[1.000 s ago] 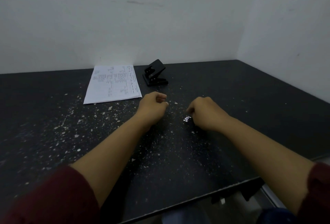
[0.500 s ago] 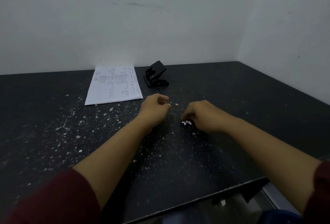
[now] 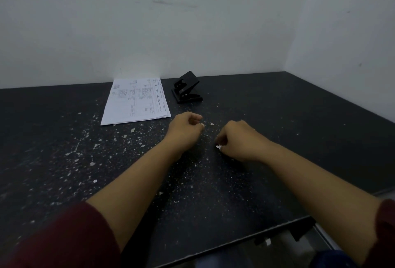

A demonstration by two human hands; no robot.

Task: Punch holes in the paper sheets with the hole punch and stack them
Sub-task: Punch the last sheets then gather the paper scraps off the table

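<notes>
Dark speckled stone-like surface (image 3: 277, 118) with a dull sheen, flecked white, matt white printed paper sheets (image 3: 136, 102) in a stack, black punch (image 3: 187, 90) with a slight gloss, matt painted wall (image 3: 171, 21), maroon cloth sleeves (image 3: 64, 237)

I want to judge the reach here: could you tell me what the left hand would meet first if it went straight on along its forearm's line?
Probably the hole punch. The left hand points up and slightly right across the table, with only white flecks between; the paper stack lies left of that line. Depth is unclear, so it might pass beside the punch.

Bare-walled office corner, speckled desk (image 3: 277, 130)
</notes>
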